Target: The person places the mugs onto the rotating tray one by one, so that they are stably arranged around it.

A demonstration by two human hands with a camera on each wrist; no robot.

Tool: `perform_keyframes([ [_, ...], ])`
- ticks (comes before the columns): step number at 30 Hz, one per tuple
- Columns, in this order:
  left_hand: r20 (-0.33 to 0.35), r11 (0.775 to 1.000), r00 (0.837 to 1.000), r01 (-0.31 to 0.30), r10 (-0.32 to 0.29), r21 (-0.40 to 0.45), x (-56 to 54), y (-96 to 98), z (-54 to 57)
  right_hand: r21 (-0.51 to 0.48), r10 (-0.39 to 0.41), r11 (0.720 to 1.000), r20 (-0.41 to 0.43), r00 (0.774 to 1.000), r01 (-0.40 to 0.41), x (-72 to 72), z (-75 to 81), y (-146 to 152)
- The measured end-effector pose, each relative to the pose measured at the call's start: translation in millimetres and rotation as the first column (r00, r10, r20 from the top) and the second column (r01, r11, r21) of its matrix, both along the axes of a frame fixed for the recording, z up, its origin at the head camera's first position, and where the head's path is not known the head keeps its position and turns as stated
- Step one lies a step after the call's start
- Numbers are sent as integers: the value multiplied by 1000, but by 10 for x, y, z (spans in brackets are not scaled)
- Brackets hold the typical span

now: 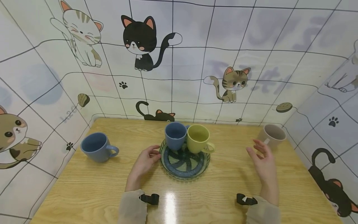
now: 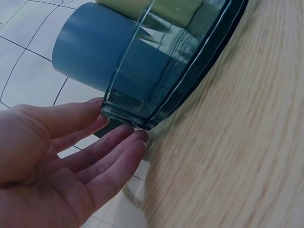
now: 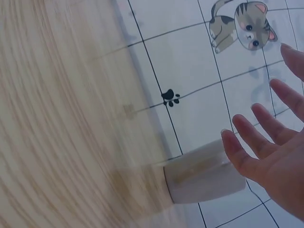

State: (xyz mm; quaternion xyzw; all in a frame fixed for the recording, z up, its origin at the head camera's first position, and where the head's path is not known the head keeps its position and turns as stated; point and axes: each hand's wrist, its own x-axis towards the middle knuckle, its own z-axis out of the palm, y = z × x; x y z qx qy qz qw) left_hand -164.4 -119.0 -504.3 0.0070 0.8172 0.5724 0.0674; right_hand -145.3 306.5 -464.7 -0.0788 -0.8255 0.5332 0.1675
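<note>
A round glass plate (image 1: 184, 175) with a green and blue swirl pattern and a raised rim sits mid-table. On its back half stand a blue mug (image 1: 175, 137) and a yellow-green mug (image 1: 198, 138), side by side and upright. My left hand (image 1: 144, 161) is at the plate's left edge, its thumb and loosely extended fingertips right at the glass rim in the left wrist view. Over on the right, my right hand (image 1: 264, 161) hovers with spread, relaxed fingers just in front of a pale grey mug (image 1: 275, 133). Nothing is in that hand.
Another blue mug (image 1: 96, 147) stands at the table's left, handle pointing right. The wooden table (image 1: 207, 199) backs onto a wall (image 1: 190, 62) covered in cat-patterned, gridded sheeting, which also closes in the left and right sides.
</note>
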Motion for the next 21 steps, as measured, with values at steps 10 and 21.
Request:
perform_keyframes([
  [10, 28, 996, 999, 35, -38, 82, -7, -16, -15, -117, -121, 986, 9, 993, 121, -97, -74, 260],
  [21, 28, 996, 997, 69, -71, 64, -13, -49, -3, -342, -242, 902, 102, 965, 262, -243, -125, 469],
])
